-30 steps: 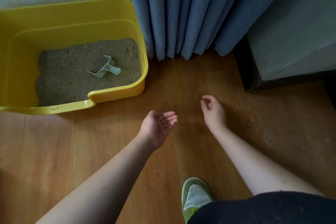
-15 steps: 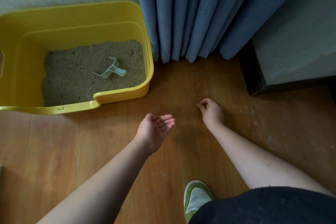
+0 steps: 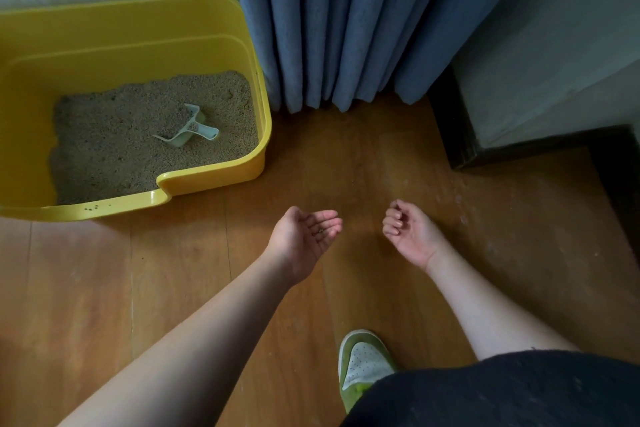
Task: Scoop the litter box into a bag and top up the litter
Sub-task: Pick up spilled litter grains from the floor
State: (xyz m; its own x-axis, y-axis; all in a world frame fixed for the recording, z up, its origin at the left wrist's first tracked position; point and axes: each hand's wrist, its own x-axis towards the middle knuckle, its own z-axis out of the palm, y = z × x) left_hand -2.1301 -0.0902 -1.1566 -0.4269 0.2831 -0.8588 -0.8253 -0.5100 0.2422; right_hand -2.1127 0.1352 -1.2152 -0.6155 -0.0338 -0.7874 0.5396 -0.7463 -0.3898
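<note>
While hands (image 3: 356, 236) hover, curtain (image 3: 346, 21) beside box (image 3: 207, 180)

No legible text anywhere.

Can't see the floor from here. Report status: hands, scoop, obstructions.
Left hand palm up, cupped, few litter grains in it; right hand loosely curled, holding nothing. Pale green plastic scoop lying in the yellow plastic litter box. No bag visible; path clear.

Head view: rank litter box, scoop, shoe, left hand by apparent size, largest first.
1. litter box, by far the largest.
2. left hand and shoe: look alike; the shoe is partly hidden and nearer the camera, so unranked.
3. scoop, smallest, half buried in litter.
</note>
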